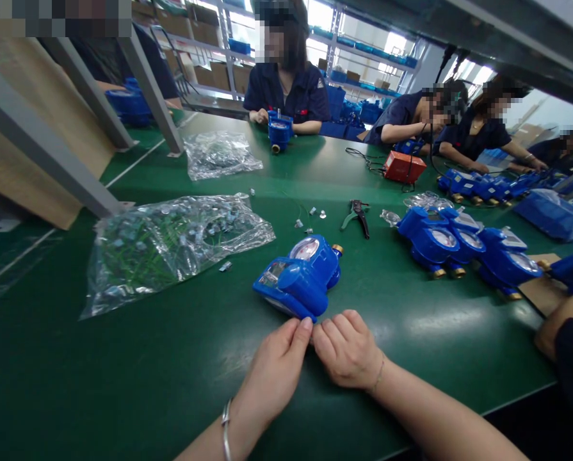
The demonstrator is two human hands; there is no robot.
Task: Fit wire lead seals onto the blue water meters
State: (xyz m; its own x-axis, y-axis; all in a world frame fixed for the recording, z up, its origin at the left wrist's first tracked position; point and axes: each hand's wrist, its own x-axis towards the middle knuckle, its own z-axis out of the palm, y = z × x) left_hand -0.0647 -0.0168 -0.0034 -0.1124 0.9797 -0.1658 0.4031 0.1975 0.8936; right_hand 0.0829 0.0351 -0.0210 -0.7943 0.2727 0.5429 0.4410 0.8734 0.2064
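Hands, left point(276, 365) and right point(347, 349), are pinching shut together just before the blue meter point(299, 276) on the table point(123, 371), anything held hidden; meter looking heavy, rigid, best gripped by its body.

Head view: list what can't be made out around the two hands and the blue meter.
- Whatever the left hand and right hand pinch between them: hidden by the fingertips.
- Near end of the blue meter: partly covered by the fingertips.
- Dial face of the meter: too small and glary to read.
- Contents of the clear bag: blurred by crinkled plastic.
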